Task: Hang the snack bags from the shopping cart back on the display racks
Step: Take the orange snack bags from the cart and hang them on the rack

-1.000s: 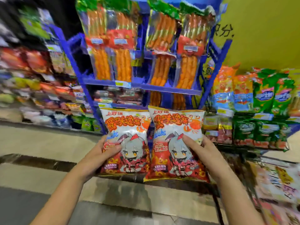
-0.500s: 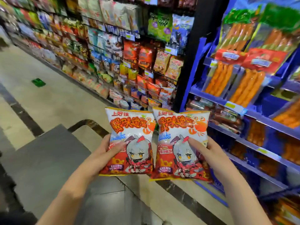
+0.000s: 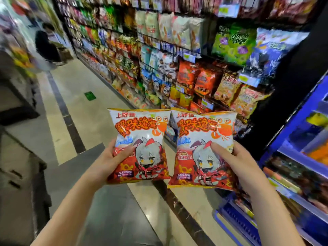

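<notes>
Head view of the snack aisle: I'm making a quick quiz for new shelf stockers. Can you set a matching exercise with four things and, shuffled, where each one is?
Things
1. left red-and-white crab-print snack bag
2. small green square floor sticker
3. blue metal display rack
4. bright green foil snack bags

Places
A. right edge of the view
B. upper row of the black wire rack
C. gripped by the left hand
D. on the pale aisle floor

Pairs: 1-C, 2-D, 3-A, 4-B
</notes>
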The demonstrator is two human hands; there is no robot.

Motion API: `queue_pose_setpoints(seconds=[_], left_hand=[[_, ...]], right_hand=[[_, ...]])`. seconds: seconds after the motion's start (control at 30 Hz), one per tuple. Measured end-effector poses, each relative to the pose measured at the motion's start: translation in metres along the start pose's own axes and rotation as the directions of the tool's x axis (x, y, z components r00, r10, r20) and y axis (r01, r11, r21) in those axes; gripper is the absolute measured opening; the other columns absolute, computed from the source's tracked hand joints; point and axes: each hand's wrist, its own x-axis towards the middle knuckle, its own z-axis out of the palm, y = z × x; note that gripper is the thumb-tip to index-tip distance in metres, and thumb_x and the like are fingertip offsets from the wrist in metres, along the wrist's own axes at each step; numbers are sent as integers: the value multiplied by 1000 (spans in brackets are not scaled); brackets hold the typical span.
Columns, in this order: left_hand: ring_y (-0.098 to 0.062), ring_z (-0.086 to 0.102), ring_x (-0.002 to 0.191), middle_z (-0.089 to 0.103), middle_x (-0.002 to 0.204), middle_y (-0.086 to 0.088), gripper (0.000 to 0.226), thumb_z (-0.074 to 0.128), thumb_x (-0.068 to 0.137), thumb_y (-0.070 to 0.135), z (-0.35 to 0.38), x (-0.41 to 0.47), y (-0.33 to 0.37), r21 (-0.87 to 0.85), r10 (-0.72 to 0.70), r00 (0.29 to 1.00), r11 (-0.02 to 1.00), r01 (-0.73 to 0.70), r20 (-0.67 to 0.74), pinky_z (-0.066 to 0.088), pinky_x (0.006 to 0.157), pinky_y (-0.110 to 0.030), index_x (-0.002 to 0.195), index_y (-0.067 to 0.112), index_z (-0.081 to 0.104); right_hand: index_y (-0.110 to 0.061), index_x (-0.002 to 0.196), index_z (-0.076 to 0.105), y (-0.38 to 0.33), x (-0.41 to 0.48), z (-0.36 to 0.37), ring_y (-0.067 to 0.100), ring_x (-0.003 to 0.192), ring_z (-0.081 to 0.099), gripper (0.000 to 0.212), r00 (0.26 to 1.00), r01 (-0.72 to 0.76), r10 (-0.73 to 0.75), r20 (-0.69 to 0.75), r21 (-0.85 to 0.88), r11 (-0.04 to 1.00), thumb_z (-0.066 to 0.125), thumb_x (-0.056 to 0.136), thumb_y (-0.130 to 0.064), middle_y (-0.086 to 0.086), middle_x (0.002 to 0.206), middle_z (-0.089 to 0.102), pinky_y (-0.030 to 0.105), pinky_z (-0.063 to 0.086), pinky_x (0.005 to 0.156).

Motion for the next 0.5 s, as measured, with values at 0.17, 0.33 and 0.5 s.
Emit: queue_pose_setpoints(seconds=[0.17, 0.33, 0.5], left_hand=[[-32, 77, 100, 77, 116, -2, 53, 74, 81, 50, -6, 70, 43, 27, 56, 998, 998, -56, -7, 57, 94, -53, 129, 46, 53], [-33, 76, 103, 76, 120, -4, 50, 67, 91, 38, -3, 139, 82, 23, 128, 991, 991, -129, 37, 57, 95, -53, 138, 36, 51], [-27, 78, 95, 78, 115, -2, 39, 67, 90, 31, 9, 224, 118, -19, 225, 965, 974, -225, 137, 64, 72, -37, 129, 32, 59]], right_hand=[[-30, 128, 68, -29, 88, 1, 22, 107, 75, 48, 999, 33, -33, 42, -3, 999, 79, 83, -43, -5, 120, 76, 46, 55, 97], [-29, 125, 68, -62, 148, 4, 10, 103, 75, 37, 995, 102, -102, -15, -40, 994, 75, 89, -34, -12, 114, 77, 30, 56, 82], [-24, 125, 69, -87, 197, -4, 15, 106, 74, 40, 975, 159, -168, -149, -66, 985, 75, 87, -34, -8, 115, 78, 31, 58, 84]])
